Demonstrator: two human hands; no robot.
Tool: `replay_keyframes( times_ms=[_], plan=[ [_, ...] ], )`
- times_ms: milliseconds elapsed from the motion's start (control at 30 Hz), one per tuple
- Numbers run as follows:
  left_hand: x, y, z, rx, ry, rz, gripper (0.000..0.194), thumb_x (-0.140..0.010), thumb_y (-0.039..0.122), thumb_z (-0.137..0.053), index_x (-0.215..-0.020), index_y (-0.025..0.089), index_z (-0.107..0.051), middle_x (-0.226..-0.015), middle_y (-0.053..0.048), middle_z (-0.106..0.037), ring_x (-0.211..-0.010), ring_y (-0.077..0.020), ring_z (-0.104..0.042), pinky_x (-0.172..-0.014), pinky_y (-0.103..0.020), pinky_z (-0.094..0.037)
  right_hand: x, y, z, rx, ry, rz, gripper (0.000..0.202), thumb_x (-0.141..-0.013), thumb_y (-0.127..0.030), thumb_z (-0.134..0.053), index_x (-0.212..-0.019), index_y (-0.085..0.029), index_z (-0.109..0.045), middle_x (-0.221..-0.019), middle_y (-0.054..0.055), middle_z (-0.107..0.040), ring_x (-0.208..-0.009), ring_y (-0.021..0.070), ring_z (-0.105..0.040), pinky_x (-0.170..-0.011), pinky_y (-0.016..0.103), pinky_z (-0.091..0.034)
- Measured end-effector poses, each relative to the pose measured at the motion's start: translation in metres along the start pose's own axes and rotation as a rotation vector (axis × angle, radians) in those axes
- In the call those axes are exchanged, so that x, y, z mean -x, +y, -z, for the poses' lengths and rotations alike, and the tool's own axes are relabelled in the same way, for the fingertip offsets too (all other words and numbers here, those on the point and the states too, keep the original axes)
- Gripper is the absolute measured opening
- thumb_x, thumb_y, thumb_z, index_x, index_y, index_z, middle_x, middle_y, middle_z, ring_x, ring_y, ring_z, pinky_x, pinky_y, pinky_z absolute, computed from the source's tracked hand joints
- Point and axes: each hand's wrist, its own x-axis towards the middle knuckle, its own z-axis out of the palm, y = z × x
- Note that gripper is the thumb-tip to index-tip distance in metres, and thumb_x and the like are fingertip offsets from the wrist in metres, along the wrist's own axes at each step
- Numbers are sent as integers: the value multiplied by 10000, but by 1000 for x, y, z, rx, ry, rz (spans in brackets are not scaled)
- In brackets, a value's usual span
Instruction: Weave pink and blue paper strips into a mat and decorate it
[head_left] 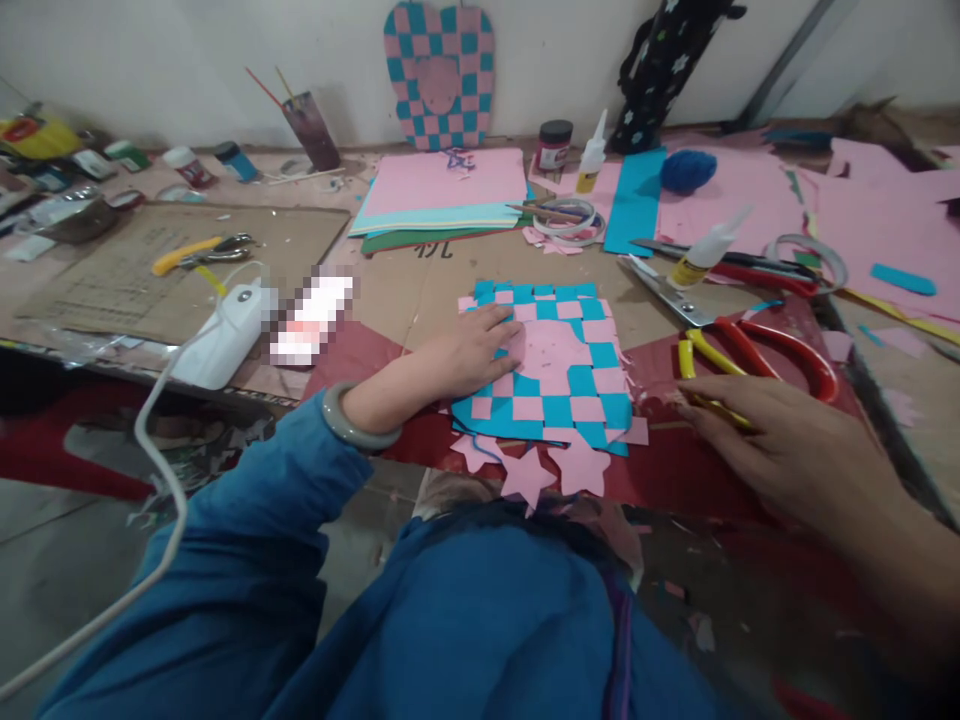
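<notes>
My left hand lies flat, fingers stretched, on the left side of a woven blue and pink checkered foam piece. A pink rounded shape sits in the middle of that piece. Several pink star cutouts hang along its lower edge. My right hand is closed about a yellow-handled tool, whose working end is hidden by the fingers. Right beyond that hand lie large scissors with red and orange handles, blades pointing away to the left.
Behind are stacked foam sheets, a finished-looking checkered piece against the wall, glue bottles, tape rolls and blue yarn. Leftward lie a white glue gun with its cord, yellow-handled pliers and paint jars.
</notes>
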Motion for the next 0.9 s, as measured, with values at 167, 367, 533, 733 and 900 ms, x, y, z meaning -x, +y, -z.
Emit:
replay_keyframes(
  times_ms=[167, 367, 533, 733, 900],
  plan=[
    [-1, -1, 1, 12, 9, -5, 511, -927, 385, -433, -1315, 57, -483, -1390, -196, -458, -1309, -285, -413, -1097, -418, -331, -6, -12, 4, -151, -65, 31, 379, -953, -404, -358, -950, -198, -676, -920, 51, -719, -816, 193, -673, -613, 295, -502],
    [-2, 0, 6, 21, -9, -13, 495, -916, 379, -455, -1301, 70, -496, -1369, -187, -473, -1291, -267, -428, -1100, -400, -323, -21, -18, -4, -201, -112, 62, 425, -950, -460, -338, -978, -204, -675, -959, 61, -707, -862, 220, -656, -639, 331, -498],
    [-5, 0, 10, 48, -29, -7, 468, -892, 380, -491, -1254, 89, -540, -1331, -166, -506, -1238, -257, -469, -1079, -383, -339, -53, -26, -25, -220, -177, 217, 449, -953, -438, -325, -1070, -167, -664, -1062, 85, -683, -973, 245, -624, -799, 386, -500],
    [-3, -2, 13, 125, -21, 5, 487, -872, 369, -522, -1268, 85, -525, -1353, -165, -494, -1260, -255, -452, -1090, -379, -330, -67, -35, -45, -252, -174, 366, 414, -946, -423, -350, -963, -169, -677, -997, 103, -670, -933, 227, -611, -810, 380, -494],
    [-2, -6, 11, 199, 9, 16, 530, -861, 335, -545, -1337, 123, -447, -1393, -148, -476, -1292, -243, -440, -1101, -388, -332, -62, -33, -48, -222, -154, 349, 427, -949, -448, -340, -963, -178, -671, -1004, 105, -657, -937, 231, -603, -811, 392, -496]
  ],
)
